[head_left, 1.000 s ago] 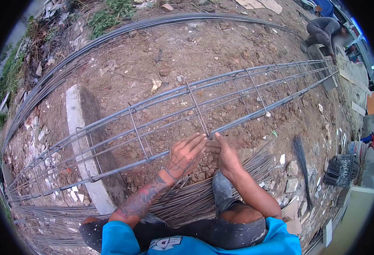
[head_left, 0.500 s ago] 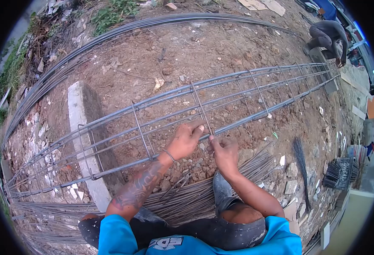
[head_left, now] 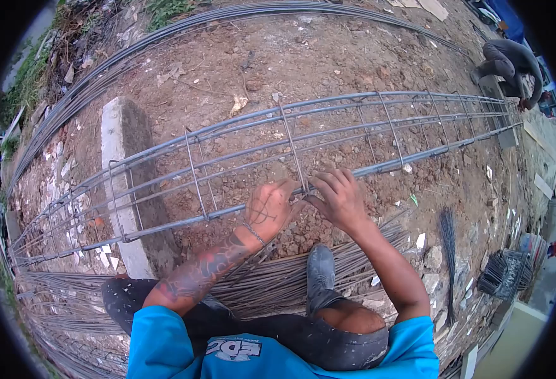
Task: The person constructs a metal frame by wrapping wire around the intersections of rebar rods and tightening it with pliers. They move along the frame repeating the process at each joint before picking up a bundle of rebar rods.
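Both hands, left (head_left: 268, 208) and right (head_left: 340, 197), pinch the near bar of a rebar cage (head_left: 227, 148) at a stirrup (head_left: 292, 151) over dirt.

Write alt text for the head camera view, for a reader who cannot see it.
A person's left hand and right hand meet at a joint on the near bar of a long rebar cage lying on bare dirt, where a stirrup crosses it. Loose rods lie by the knees; another person crouches at the cage's far end.

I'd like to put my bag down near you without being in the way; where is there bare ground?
Bare dirt lies beyond the rebar cage, up to the curved bars. It is crowded at the hands, the rod pile below, and the wire bundles at right.
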`<action>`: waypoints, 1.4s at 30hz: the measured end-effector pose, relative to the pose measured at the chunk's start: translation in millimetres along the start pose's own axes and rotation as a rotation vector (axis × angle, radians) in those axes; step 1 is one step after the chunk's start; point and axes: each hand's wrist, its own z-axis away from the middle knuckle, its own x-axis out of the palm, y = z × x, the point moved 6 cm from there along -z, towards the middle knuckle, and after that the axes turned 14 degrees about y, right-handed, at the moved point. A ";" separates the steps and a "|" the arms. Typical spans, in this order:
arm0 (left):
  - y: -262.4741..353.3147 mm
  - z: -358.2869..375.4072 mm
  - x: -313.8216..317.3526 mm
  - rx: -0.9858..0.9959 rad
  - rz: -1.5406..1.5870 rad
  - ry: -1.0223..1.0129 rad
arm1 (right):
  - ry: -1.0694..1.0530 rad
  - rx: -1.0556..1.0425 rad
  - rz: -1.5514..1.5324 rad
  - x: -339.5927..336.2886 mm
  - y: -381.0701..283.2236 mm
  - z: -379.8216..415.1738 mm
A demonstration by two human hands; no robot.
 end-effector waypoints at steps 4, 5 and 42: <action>4.1 2.7 1.9 0.021 -0.118 0.074 | 0.032 0.007 -0.042 4.1 7.8 6.9; 6.1 3.6 0.5 0.023 -0.111 0.072 | 0.046 0.022 -0.076 4.2 8.1 8.1; -18.9 -14.4 -7.3 -0.354 0.301 -0.243 | 0.063 0.089 -0.211 15.0 12.0 15.8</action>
